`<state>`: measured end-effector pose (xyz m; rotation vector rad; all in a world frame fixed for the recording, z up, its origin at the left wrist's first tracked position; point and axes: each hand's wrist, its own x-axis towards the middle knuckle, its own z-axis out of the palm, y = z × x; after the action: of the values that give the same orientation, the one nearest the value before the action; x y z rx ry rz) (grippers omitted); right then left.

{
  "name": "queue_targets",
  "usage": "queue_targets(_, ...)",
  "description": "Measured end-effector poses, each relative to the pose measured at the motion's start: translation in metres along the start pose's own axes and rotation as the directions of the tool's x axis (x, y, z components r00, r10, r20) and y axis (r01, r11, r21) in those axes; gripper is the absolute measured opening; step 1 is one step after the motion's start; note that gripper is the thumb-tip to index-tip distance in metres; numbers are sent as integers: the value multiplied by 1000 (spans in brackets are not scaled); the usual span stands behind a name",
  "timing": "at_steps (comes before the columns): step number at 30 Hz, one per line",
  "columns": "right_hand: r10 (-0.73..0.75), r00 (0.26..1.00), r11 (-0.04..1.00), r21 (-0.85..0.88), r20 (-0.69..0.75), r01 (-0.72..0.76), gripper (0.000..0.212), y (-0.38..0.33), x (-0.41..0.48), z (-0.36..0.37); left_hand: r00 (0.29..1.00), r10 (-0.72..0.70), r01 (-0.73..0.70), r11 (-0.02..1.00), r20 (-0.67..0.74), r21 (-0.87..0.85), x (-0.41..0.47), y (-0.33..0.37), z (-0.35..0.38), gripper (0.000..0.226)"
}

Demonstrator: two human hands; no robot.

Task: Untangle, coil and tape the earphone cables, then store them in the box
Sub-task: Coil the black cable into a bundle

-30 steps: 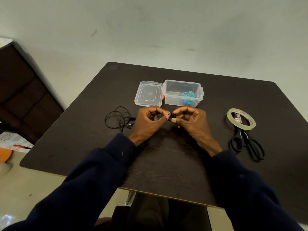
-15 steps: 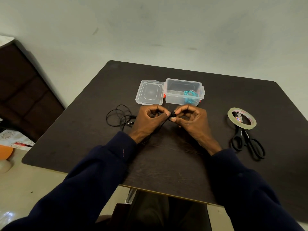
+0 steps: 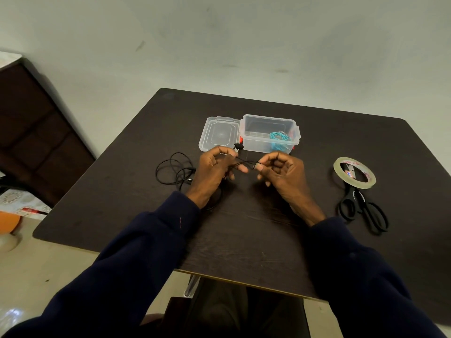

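Dark table (image 3: pixel 244 230): left hand (image 3: pixel 214 167) and right hand (image 3: pixel 280 170) each pinch the black earphone cable (image 3: pixel 247 162), a short span taut between them, apparently to untangle it, slack trailing outside the left hand; open box (image 3: pixel 268 117) just ahead, tape (image 3: pixel 358 185) and scissors (image 3: pixel 357 198) beyond the right hand for later.

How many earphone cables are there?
2 that I can tell: a teal cable in the box, and a black cable pinched by the left hand and right hand, with loops lying on the table to the left. Those loops might be a separate cable.
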<state>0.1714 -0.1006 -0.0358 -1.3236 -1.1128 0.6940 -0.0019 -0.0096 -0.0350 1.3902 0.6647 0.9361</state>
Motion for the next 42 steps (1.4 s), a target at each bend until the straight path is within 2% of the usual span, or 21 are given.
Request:
queue_targets(4, 39, 999, 999, 33, 16, -39, 9, 0, 1, -3, 1000, 4, -4, 1000, -24, 6, 3, -5, -1, 21)
queue_targets(10, 1, 999, 989, 148, -51, 6, 20, -3, 1, -9, 998, 60, -59, 996, -22, 71, 1, -6, -3, 21)
queue_targets(13, -48, 993, 994, 88, -104, 57, 19, -2, 0, -11, 994, 106, -106, 991, 12, 87, 0, -4, -2, 11)
queue_targets(16, -122, 983, 992, -36, -140, 118, 15, -2, 0, -12, 992, 104, -114, 982, 74, 149, 2, -8, -3, 11)
queue_targets(18, -208, 972, 970, -151, -107, 191, 13, -2, 0, -12, 993, 87, -99, 983, 83, 157, 3, -8, -2, 17)
queue_targets(20, -236, 971, 956, -190, -46, 224, 12, -1, -1, -10, 992, 82, -95, 985, 92, 146, 2, -6, -1, 22)
queue_targets(31, -195, 974, 968, -136, 112, 210, 24, -5, -7, 5, 984, 128, -144, 980, 121, 139, 5, -10, 0, 29)
queue_targets(34, -182, 980, 968, -162, 87, 194, 36, -5, -9, 10, 986, 124, -138, 981, 110, 137, 5, -13, -1, 29)
queue_targets(36, -297, 955, 912, -288, 24, 291, 44, -5, -10, 11, 990, 111, -122, 983, 86, 140, 4, -13, 0, 30)
queue_targets(38, -440, 898, 810, -430, 1, 398, 44, -6, -13, 14, 994, 93, -98, 989, 53, 114, 2, -11, 1, 29)
queue_targets(42, -430, 901, 756, -523, 57, 394, 34, -4, -18, 31, 994, 96, -102, 988, 57, 113, 2, -11, 2, 28)
